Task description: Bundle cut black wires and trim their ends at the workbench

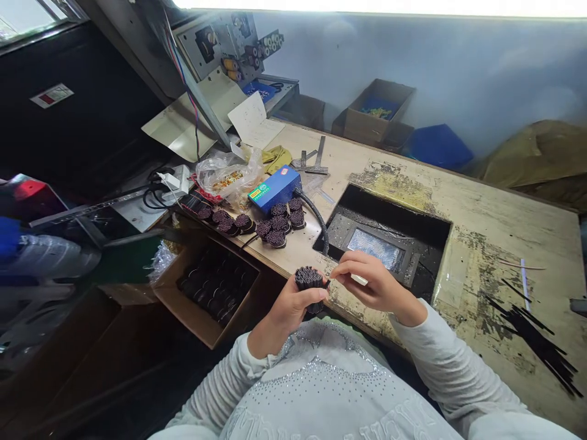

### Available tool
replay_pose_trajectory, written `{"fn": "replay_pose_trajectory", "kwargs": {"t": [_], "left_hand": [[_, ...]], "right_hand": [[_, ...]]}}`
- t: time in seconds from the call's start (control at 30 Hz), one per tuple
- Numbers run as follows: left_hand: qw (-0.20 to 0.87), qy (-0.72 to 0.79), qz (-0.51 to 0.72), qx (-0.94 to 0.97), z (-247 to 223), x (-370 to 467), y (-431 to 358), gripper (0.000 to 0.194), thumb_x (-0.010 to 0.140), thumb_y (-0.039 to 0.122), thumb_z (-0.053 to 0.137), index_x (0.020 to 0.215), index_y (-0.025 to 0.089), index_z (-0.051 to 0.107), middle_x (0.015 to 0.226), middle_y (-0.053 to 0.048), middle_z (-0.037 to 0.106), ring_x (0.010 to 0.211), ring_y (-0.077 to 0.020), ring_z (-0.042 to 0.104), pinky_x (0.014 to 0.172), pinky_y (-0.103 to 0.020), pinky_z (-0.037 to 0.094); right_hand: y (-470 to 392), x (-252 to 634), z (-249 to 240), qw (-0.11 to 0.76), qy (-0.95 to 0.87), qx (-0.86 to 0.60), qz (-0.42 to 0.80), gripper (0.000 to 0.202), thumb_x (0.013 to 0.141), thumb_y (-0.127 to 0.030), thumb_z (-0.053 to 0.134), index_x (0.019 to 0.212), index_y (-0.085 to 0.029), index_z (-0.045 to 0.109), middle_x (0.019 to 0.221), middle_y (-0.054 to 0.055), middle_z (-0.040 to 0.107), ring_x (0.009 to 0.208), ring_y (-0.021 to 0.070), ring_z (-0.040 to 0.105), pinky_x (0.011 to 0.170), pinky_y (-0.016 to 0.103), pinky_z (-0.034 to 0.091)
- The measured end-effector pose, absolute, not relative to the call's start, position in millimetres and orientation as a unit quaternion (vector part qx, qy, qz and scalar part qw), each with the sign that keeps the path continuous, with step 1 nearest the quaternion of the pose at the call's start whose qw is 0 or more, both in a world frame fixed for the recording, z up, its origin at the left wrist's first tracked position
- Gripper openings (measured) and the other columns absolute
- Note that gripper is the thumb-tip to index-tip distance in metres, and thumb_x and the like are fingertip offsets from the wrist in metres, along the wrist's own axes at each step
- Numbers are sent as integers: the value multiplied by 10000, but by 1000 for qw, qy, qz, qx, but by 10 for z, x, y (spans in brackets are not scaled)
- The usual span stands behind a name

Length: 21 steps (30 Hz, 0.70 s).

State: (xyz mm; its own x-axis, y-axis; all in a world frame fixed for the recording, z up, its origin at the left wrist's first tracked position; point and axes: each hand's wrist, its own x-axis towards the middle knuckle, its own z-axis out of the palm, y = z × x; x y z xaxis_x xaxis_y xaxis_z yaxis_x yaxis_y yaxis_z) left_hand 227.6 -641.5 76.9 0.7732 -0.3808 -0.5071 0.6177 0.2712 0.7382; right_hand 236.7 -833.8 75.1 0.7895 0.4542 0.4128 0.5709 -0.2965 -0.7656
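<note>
A round bundle of thin black rods (309,278) stands upright in my left hand (290,305), whose fingers and thumb wrap round it in front of my body. Just right of the bundle is my right hand (371,284), with thumb and forefinger close together by a dark tip at the bundle's edge; what they hold, if anything, is too small to make out. Several similar dark bundles (276,237) sit on the table beside a blue box (276,188). Loose black strips (541,345) lie on the table at the right.
The wooden table (486,211) has a recessed opening (380,211) with a glass-topped device (376,247). A black hose (318,217) curves beside it. Below the left edge, a cardboard box (183,308) holds more bundles. Plastic bags (229,174) lie behind the blue box.
</note>
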Motion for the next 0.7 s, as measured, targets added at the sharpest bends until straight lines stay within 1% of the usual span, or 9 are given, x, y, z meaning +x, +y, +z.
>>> {"fn": "replay_pose_trajectory", "kwargs": {"t": [0.17,0.33,0.5,0.7], "left_hand": [[803,102,-302,503,728,2278,-6419,254,552,180,756,764,158,617,711,16,575,661,-114,516,646,-249,403],[793,15,-263,549,678,2297,-6424,233,587,233,784,733,150,623,733,2,572,709,-133,520,683,-263,417],[765,-27,-254,591,672,2319,-6424,256,615,296,782,746,151,616,751,-15,575,741,-155,530,700,-279,433],[739,-66,-253,620,662,2322,-6433,221,611,261,766,725,155,610,733,-21,563,723,-152,516,669,-266,424]], "right_hand": [[-8290,2331,807,551,-290,-781,-42,92,909,-234,555,915,-198,640,716,25,583,645,139,529,603,275,423],[-8253,2292,779,580,-264,-770,-35,96,900,-232,573,892,-186,656,706,23,588,646,135,539,609,276,433],[-8240,2248,710,584,-257,-769,-36,99,900,-250,570,878,-201,653,717,33,614,650,149,550,603,291,442],[-8202,2219,684,568,-273,-772,-80,65,879,-224,586,868,-213,649,705,36,616,635,157,542,591,302,442]]}}
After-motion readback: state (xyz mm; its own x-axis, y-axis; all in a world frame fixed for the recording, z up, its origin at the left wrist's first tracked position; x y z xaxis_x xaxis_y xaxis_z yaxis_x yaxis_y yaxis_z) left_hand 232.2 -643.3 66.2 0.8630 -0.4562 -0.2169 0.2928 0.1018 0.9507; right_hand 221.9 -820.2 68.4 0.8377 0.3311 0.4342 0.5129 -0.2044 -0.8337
